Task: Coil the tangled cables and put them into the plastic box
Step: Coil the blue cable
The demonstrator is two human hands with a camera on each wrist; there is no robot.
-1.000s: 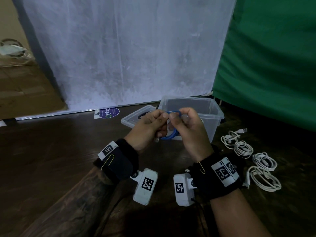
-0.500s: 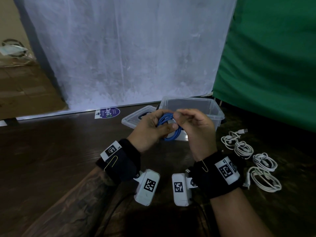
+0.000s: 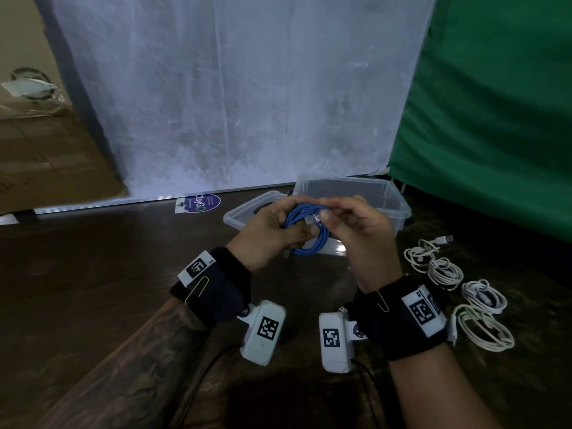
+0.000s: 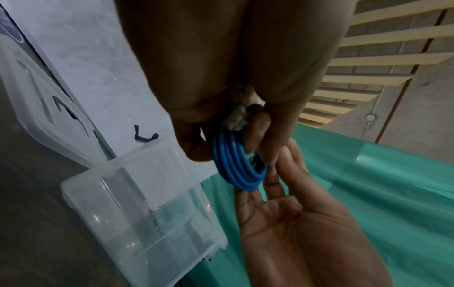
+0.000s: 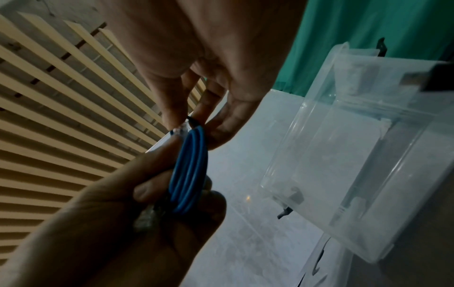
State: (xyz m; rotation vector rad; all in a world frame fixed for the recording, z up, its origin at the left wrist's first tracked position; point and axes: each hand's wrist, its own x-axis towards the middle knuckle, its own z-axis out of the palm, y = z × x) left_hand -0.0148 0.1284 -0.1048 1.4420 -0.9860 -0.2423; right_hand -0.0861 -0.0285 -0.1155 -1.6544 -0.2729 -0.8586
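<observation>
My left hand [image 3: 268, 233] grips the wound blue cable [image 3: 306, 228] while my right hand [image 3: 356, 226] pinches its end at the coil, just before the seemingly empty plastic box [image 3: 399, 203], and four white cables [image 3: 458, 284] lie rightward, unboxed.

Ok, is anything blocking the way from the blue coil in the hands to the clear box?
Nothing visible. The blue coiled cable is held by the left hand and right hand just in front of the clear plastic box, which is open; its lid lies beside it.
</observation>
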